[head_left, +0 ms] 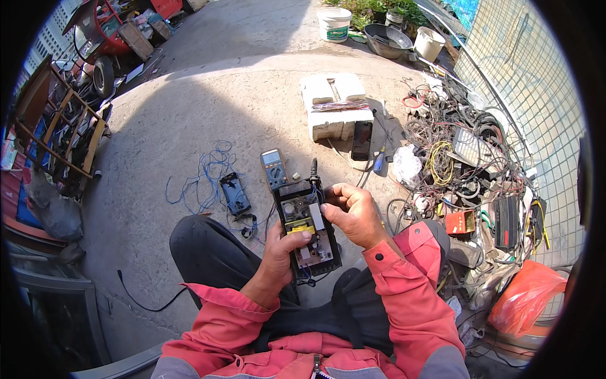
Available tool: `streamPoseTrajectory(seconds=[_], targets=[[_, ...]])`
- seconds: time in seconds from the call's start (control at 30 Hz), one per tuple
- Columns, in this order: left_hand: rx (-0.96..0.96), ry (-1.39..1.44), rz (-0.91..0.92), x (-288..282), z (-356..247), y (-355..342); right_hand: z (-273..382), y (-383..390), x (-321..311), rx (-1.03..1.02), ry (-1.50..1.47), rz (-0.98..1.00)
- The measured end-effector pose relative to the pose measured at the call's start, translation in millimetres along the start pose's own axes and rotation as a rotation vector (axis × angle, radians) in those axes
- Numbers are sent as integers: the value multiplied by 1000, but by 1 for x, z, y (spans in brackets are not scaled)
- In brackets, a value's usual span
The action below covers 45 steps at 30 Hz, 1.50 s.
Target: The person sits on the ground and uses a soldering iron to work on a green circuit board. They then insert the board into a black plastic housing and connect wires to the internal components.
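An opened black charger (305, 237) is held over my lap, its circuit board, yellow transformer and pale heat sink facing up. My left hand (283, 254) grips its lower left side, with the thumb over the board near the transformer. At its upper right edge is my right hand (355, 211); the thumb presses near the pale heat sink and the other fingers are curled. A ribbed cord end rises from the charger's top. Just beyond, on the ground, lies a multimeter (273, 168). To its left are a blue-and-black plastic case (235, 193) and tangled thin blue wire (201, 180).
A white foam block (336, 104) stands ahead, with a dark flat device (362, 140) leaning on it and a blue-handled screwdriver (379, 160) nearby. Heaped cables (442, 167) and an orange bag (528, 297) line the right side. Wooden frames (60, 136) stand left.
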<state>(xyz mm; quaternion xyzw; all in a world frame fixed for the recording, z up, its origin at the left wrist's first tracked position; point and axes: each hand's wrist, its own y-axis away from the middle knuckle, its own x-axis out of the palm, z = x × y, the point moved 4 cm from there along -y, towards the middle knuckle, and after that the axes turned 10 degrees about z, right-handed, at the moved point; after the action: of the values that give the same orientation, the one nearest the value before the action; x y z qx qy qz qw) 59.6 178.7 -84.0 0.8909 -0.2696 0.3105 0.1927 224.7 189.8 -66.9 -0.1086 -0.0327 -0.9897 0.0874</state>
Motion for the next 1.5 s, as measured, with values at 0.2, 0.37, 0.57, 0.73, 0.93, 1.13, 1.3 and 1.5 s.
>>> streamPoseTrajectory(seconds=[0.2, 0.37, 0.57, 0.73, 0.93, 1.13, 1.3, 1.5], targets=[[0, 8, 4, 1, 0, 0, 1, 0, 0, 3, 1, 0], [2, 6, -2, 0, 1, 0, -1, 0, 0, 1, 3, -2], [0, 3, 4, -1, 1, -1, 2, 1, 1, -1, 1, -5], [0, 10, 0, 1, 0, 0, 0, 0, 0, 22, 9, 9], [-8, 17, 1, 0, 1, 0, -3, 0, -1, 5, 2, 1], [-6, 20, -4, 1, 0, 0, -1, 0, 0, 8, 3, -1], [2, 17, -4, 1, 0, -1, -2, 1, -2, 62, 3, 27], [2, 10, 4, 1, 0, -1, 0, 1, -1, 45, 18, 18]])
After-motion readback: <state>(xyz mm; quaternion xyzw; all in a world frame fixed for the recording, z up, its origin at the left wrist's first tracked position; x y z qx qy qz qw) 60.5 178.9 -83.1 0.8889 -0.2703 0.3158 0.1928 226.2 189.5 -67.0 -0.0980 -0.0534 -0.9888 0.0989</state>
